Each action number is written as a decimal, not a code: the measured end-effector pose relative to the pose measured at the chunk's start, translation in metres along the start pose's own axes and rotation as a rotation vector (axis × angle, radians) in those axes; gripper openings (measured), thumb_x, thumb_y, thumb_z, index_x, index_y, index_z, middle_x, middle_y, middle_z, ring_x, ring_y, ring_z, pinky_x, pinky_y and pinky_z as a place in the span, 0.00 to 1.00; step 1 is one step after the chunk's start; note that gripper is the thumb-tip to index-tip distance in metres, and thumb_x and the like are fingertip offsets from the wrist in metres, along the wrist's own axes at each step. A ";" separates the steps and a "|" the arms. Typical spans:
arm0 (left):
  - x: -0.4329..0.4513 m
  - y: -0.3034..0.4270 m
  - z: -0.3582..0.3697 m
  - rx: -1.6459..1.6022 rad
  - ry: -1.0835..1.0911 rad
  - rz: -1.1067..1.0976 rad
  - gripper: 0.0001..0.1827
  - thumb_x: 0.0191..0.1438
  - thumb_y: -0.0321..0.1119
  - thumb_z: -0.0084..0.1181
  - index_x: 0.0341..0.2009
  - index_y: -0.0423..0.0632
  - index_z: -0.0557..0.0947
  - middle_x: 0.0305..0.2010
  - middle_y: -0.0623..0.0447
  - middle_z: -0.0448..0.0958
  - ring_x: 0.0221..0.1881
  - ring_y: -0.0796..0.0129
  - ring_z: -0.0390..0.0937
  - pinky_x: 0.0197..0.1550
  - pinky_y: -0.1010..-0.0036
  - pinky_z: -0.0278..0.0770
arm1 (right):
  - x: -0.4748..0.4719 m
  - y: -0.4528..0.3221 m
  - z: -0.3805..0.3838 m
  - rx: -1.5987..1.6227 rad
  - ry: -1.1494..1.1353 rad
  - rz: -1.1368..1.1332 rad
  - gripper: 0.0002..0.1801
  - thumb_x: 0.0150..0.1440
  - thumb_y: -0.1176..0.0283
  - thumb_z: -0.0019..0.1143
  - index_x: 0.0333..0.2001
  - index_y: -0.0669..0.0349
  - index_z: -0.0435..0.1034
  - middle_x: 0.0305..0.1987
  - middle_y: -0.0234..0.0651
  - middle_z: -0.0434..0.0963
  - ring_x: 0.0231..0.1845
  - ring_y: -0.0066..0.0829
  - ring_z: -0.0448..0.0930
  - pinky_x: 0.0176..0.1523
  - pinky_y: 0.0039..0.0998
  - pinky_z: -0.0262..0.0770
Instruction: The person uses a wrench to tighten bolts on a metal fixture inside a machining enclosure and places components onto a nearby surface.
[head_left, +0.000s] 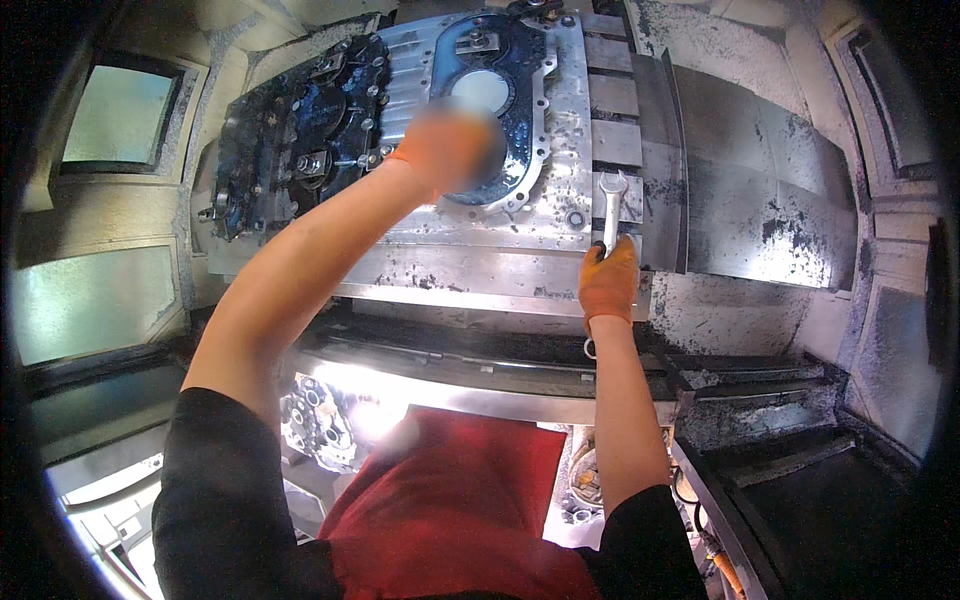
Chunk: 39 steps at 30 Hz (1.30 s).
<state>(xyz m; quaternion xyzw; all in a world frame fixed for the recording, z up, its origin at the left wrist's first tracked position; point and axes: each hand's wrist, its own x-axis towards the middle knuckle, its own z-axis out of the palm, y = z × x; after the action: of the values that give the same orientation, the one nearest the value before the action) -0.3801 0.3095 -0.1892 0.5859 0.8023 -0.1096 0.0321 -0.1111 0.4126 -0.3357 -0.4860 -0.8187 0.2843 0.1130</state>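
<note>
My left hand (454, 146), in an orange glove, is over the lower part of a metal housing (529, 112) with a bolt-hole flange. A blur covers it, so its fingers and anything in them are hidden. The housing lies on a steel fixture plate (555, 217), and wet fluid glistens inside it. My right hand (609, 283), in a matching glove, grips a combination wrench (613, 206) near the plate's right front corner. The wrench's open-end jaw points away from me; its ring end shows below my wrist.
Left on the plate stands a dark machined casting (319, 112) with clamps and bolts. A slotted machine table (615, 97) and sheet-metal covers (750, 172) lie to the right. The machine's front ledge (480, 360) crosses before me. Another casting (319, 420) is below at the left.
</note>
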 end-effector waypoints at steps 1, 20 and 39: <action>0.000 -0.001 -0.003 -0.017 0.012 0.039 0.20 0.53 0.39 0.55 0.50 0.49 0.78 0.40 0.41 0.82 0.45 0.45 0.81 0.48 0.56 0.78 | -0.001 -0.005 -0.003 -0.056 -0.013 -0.051 0.16 0.60 0.66 0.52 0.46 0.67 0.70 0.40 0.57 0.77 0.44 0.59 0.80 0.48 0.48 0.77; -0.113 -0.140 0.100 -0.037 0.395 -0.510 0.23 0.41 0.42 0.67 0.45 0.53 0.81 0.42 0.50 0.76 0.49 0.54 0.73 0.54 0.58 0.69 | 0.071 -0.258 -0.001 -0.616 -0.464 -0.351 0.20 0.58 0.54 0.58 0.38 0.62 0.77 0.38 0.46 0.82 0.41 0.49 0.83 0.46 0.46 0.78; -0.129 -0.155 0.132 -0.296 0.551 -0.425 0.22 0.39 0.42 0.70 0.41 0.55 0.79 0.42 0.56 0.75 0.51 0.60 0.71 0.60 0.57 0.64 | 0.070 -0.278 0.002 -0.998 -0.502 -0.495 0.19 0.60 0.54 0.53 0.35 0.61 0.76 0.38 0.55 0.81 0.43 0.53 0.82 0.48 0.48 0.79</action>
<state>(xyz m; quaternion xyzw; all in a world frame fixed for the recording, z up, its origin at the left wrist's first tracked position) -0.4972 0.1157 -0.2734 0.4029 0.8916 0.1653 -0.1240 -0.3505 0.3698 -0.1833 -0.1936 -0.9434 -0.0623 -0.2620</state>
